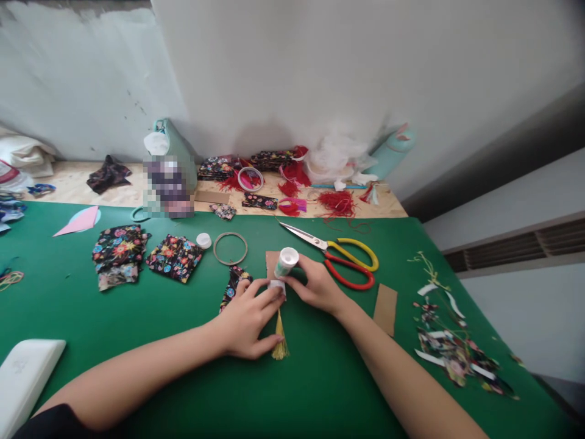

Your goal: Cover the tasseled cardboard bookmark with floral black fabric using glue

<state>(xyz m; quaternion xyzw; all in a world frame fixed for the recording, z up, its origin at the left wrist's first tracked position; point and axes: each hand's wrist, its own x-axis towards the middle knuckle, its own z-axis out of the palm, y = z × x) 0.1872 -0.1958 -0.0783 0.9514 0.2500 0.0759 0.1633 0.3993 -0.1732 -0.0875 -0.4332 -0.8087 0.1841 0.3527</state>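
My right hand is closed round a white glue stick with a bit of green on its side. Its round white end points up, and its lower end is over a small white piece, though contact is hard to make out. Fingers spread, my left hand rests flat with its fingertips on that white piece. A gold tassel hangs out below, beside my left thumb. Brown card lies behind the glue stick. Partly under my left fingers is a black floral cloth piece.
Scissors with red and yellow handles lie behind my right hand. A metal ring, white cap and floral cloth stacks are to the left. Cloth scraps and a brown card strip lie right. Bottles stand by the wall.
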